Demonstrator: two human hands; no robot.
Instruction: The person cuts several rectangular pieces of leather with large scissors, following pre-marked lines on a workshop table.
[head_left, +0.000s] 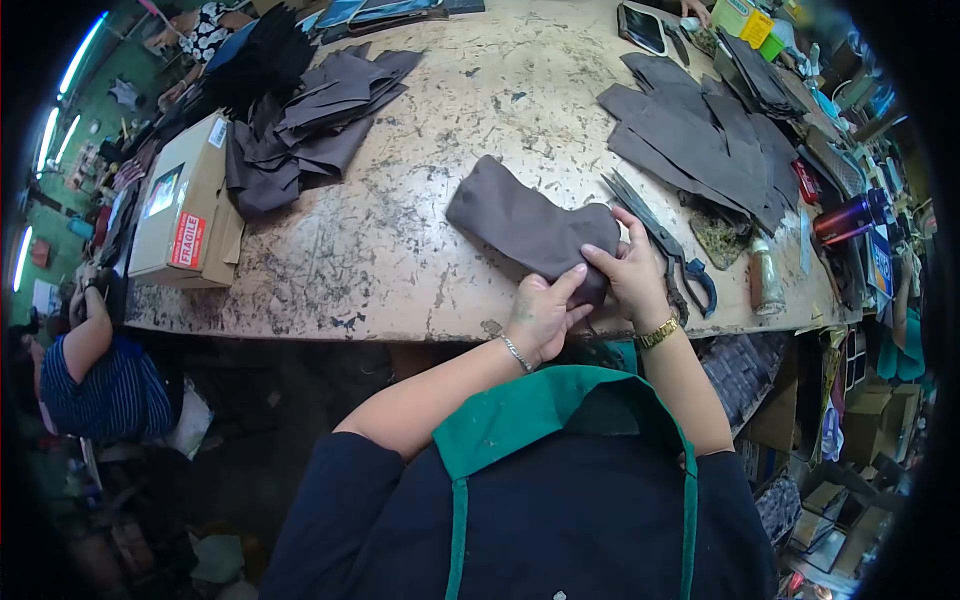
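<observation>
From the left, the dark grey-brown piece (525,215) lies on the worktable (380,255), its broad, matte, softly rippled end reaching toward ten o'clock from the hands, its far edge dipping mid-length; at its near end, the left hand (542,315) pinches the bent edge, thumb on top, and close by at two o'clock the right hand (632,272) grips it likewise, thumbs nearly meeting, with dark shears (665,240) just beyond at one o'clock

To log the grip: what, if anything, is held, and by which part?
Left hand and right hand hold a dark brown leather-like piece by its near right end, thumbs uppermost.
</observation>
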